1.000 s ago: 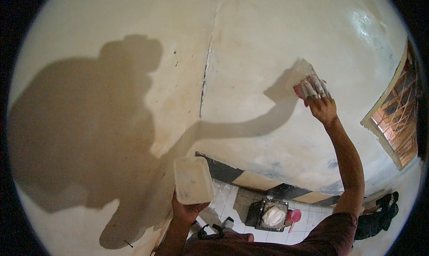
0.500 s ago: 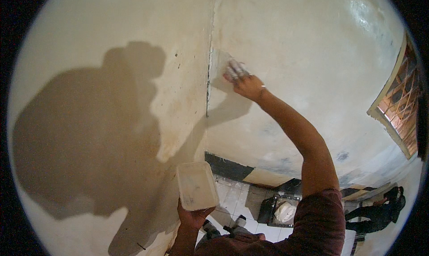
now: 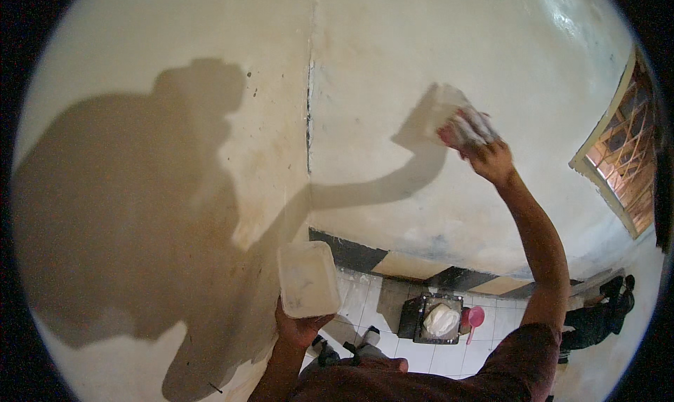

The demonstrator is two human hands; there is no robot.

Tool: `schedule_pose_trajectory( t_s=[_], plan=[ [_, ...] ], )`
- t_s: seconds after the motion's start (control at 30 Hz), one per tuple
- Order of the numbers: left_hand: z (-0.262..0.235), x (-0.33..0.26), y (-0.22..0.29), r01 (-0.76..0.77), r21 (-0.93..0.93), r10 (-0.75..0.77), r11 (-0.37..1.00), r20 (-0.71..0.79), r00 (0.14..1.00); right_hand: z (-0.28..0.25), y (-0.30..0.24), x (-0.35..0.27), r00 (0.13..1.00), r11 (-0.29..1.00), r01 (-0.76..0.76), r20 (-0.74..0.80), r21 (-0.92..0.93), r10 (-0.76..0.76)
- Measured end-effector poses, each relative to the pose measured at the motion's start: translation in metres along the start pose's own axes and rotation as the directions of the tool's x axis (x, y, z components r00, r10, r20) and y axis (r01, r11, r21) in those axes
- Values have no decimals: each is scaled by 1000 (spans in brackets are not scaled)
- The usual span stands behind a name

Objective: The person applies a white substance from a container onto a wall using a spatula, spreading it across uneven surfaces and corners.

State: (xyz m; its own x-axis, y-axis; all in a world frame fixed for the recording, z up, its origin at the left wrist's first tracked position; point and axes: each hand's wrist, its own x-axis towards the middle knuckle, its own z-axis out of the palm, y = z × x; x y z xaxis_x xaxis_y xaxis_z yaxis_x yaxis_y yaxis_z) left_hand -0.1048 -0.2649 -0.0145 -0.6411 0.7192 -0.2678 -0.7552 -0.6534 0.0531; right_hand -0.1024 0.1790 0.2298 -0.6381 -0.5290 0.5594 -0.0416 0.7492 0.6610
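My right hand [image 3: 483,144], its fingers smeared white, is raised to the wall on the right of the corner. It grips a pale, flat, square-edged scraper [image 3: 448,99] whose blade lies at or very near the wall surface; the fingers hide its grip end. Low in front of me, my left hand [image 3: 302,326] supports a pale rectangular plastic tub [image 3: 309,279] from its near end. Grey smears mark the inside of the tub, which is tilted toward my view.
A dark crack [image 3: 309,121] runs down the wall corner. A grilled window [image 3: 621,160] is at the right. Below, a black-and-tan border [image 3: 411,265] edges the tiled floor, where a dark box bears a white bag [image 3: 441,320] beside a pink dipper [image 3: 474,316].
My right hand has moved with the scraper rightward along the wall, away from the corner. The pink dipper has come into view. My left hand still holds the tub low.
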Motion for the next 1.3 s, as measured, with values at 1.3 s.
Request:
schedule_pose_trajectory(
  t_s=[1.3],
  plan=[
    [13, -7, -8, 59, 58, -66, 997, 131, 989, 110, -218, -46, -52, -887, 269, 925, 375, 376]
  ],
)
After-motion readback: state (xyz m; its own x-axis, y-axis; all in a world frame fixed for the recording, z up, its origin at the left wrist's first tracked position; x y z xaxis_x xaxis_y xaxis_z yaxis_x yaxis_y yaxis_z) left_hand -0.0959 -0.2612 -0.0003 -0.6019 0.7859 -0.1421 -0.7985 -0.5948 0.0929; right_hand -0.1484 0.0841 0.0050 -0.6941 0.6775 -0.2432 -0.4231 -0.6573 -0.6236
